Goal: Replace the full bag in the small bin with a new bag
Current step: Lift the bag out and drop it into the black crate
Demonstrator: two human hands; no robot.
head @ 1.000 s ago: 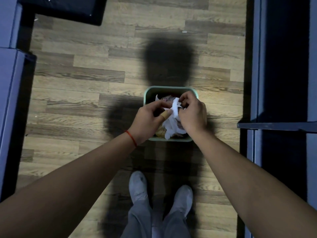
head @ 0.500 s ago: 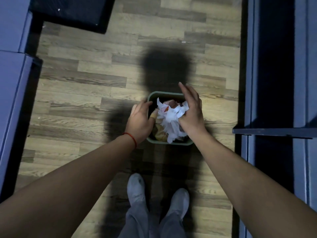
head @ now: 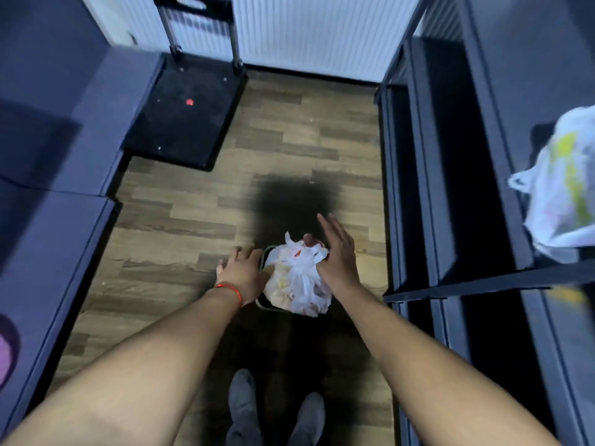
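You are lifting the full bag [head: 297, 278] out of the small bin [head: 264, 252], which is standing on the wood floor [head: 193, 214] just beyond your feet, between the dark units on the left and the dark shelving [head: 450, 220] on the right. The bag is bulging above the bin, so only a sliver of green rim is showing at its left and near edges; judging by that, the removal step is under way and the fresh liner is not yet fitted.

Your right hand [head: 338, 255] is pressing against the bag's right side at the knotted top, with its fingers [head: 328, 225] stretched out long and loosely spread; whether the thumb is pinching the plastic underneath cannot be told. Your left hand [head: 243, 272] is lying flat and open, fingers splayed, touching the bin's left rim as if steadying it.

Next you are probably needing a firm hold on the knot, then a straight pull upward while the left hand is keeping the bin down. Another white bag [head: 561, 188] is sitting on the shelving, far right.
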